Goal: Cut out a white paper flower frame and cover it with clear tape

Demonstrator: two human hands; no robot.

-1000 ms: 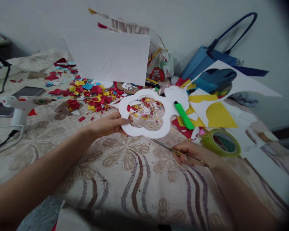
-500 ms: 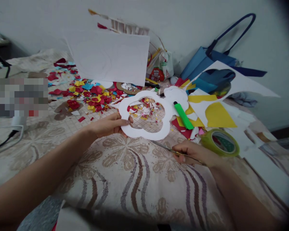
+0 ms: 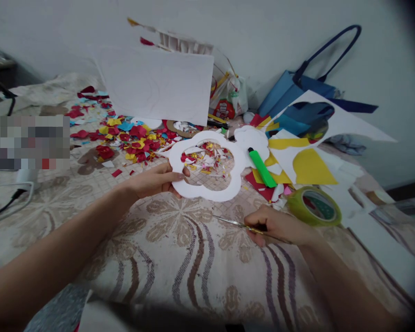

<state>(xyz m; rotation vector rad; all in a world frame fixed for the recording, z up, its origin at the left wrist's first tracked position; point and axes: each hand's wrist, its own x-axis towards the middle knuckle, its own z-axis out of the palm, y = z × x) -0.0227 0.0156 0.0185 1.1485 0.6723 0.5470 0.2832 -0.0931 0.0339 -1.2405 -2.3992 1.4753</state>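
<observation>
My left hand [image 3: 155, 180] pinches the left edge of a white paper cutout [image 3: 224, 190], a scalloped, flower-like ring held above the tablecloth. Through its large opening, small coloured scraps show. My right hand [image 3: 276, 226] is closed around a slim pair of scissors [image 3: 230, 221] with silver blades and gold-coloured handles. The blades look closed and point left, just below the ring's lower edge and apart from it. Behind the ring's right side lies another white scalloped paper shape [image 3: 252, 140], with a green utility knife [image 3: 262, 167] resting beside it.
Coloured paper scraps [image 3: 134, 138] are heaped at the back left. A white sheet [image 3: 159, 87] stands behind them. To the right are a roll of tape [image 3: 314, 206], yellow paper [image 3: 313, 168], a cut-out white sheet [image 3: 359, 124] and a blue bag [image 3: 276, 94]. A cable [image 3: 7, 205] lies far left.
My right hand has dropped slightly with the scissors, so their tips are now lower and farther from the ring's edge. The left hand keeps its hold on the cutout, almost still.
</observation>
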